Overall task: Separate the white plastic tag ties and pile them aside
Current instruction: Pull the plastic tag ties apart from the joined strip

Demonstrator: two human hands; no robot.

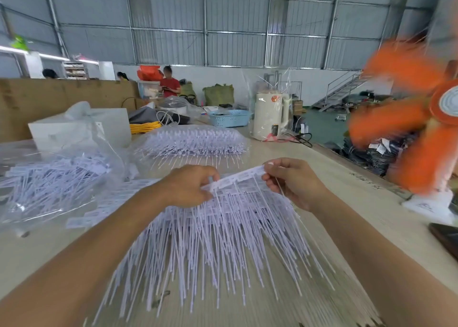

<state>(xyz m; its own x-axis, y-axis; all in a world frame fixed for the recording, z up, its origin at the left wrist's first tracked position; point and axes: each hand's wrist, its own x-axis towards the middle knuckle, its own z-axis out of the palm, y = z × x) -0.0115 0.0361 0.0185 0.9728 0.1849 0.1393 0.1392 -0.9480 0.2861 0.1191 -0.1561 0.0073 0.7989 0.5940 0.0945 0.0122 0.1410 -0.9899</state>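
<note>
A connected strip of white plastic tag ties [238, 179] is raised at centre frame, its flat tag heads forming a band tilted up toward 2 o'clock and its thin tails hanging toward 6 o'clock. Beneath it a fanned stack of white tag tie strips [218, 247] lies on the surface, tails spreading toward 6 o'clock. A layered block of white strips [193, 142] lies at 12 o'clock. A bagged loose pile of white ties [52, 178] lies at 9 o'clock.

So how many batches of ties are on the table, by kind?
Bagged loose ties: 1
Stacked sheets at the back: 1
Strip held in left hand and right hand, over the near heap: 1
Total: 3
</note>
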